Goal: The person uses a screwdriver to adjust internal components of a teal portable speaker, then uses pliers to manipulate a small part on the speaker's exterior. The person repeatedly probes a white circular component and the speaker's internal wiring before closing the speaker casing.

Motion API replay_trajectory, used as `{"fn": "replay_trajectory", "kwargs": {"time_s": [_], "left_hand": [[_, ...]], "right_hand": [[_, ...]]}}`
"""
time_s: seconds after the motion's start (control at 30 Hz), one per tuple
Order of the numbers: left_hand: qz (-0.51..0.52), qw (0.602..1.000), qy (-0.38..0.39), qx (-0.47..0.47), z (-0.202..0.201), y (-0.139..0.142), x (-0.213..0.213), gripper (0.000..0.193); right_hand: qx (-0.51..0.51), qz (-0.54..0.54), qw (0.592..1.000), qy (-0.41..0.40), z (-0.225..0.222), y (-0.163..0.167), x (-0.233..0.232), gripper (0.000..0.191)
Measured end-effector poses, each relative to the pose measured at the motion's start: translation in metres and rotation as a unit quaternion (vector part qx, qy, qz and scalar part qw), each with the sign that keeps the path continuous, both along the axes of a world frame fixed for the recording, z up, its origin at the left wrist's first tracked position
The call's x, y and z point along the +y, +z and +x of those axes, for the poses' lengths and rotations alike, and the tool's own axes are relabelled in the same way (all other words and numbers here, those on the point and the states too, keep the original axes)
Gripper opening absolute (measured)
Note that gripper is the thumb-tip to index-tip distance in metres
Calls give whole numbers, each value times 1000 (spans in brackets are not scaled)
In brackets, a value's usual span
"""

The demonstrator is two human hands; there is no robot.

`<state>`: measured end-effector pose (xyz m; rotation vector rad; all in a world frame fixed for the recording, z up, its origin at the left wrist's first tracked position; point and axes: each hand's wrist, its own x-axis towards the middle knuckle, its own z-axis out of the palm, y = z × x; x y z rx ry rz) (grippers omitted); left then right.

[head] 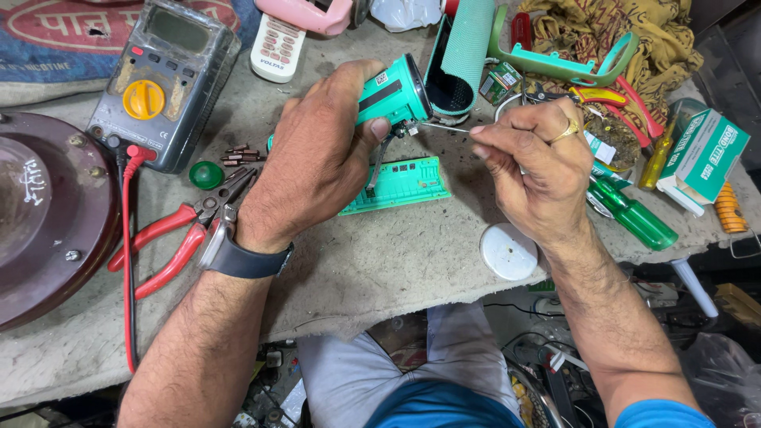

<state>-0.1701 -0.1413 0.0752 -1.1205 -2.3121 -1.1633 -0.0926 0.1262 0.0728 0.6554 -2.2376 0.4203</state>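
Nearest the camera, at about 6 o'clock, the person's lap in grey trousers (372, 380) shows below the edge of the worn grey workbench (396, 269). Both forearms reach up from there.

The left hand (317, 158) is clamped around a teal-green torch body (392, 97), fingers wrapped over it and the thumb pressed at its front end. The torch is a short cylinder, glossy teal with a black strip along its side and a small white sticker near the dark front rim. It is tilted, front end toward 2 o'clock, and held above the middle of the bench. Small parts and a dark wire hang from its open face.

The right hand (539, 170), at 3 o'clock from the torch, has its fingers pinched together on a thin metal probe (444, 127) whose tip meets the torch's front. A ring sits on one finger.

Under the hands lies a green circuit board (400, 184). A white round disc (508, 251) rests at 5 o'clock, green-handled screwdrivers (634, 215) at 4 o'clock. Red-handled pliers (178, 238) lie at 8 o'clock.

Farther off, a grey multimeter with a yellow dial (162, 79) sits at 10 o'clock, a white remote (277, 46) at 11 o'clock, and a teal ribbed casing (464, 51) at 1 o'clock.
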Motion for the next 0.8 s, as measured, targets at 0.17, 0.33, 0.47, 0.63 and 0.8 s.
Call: {"fn": "replay_trajectory", "kwargs": {"time_s": [0.17, 0.33, 0.47, 0.63, 0.8], "left_hand": [[15, 1000, -6, 5, 0, 1, 1, 43], [12, 1000, -3, -3, 2, 2, 2, 43], [14, 1000, -6, 1, 1, 2, 1, 43], [15, 1000, -6, 3, 1, 1, 1, 43], [17, 1000, -6, 4, 1, 2, 0, 43]], "right_hand": [[-4, 0, 1000, -2, 1, -1, 1, 27], [6, 13, 1000, 1, 1, -2, 1, 28], [8, -2, 1000, 4, 2, -2, 1, 29], [6, 18, 1000, -4, 4, -2, 1, 29], [5, -10, 1000, 5, 6, -1, -1, 29]]}}
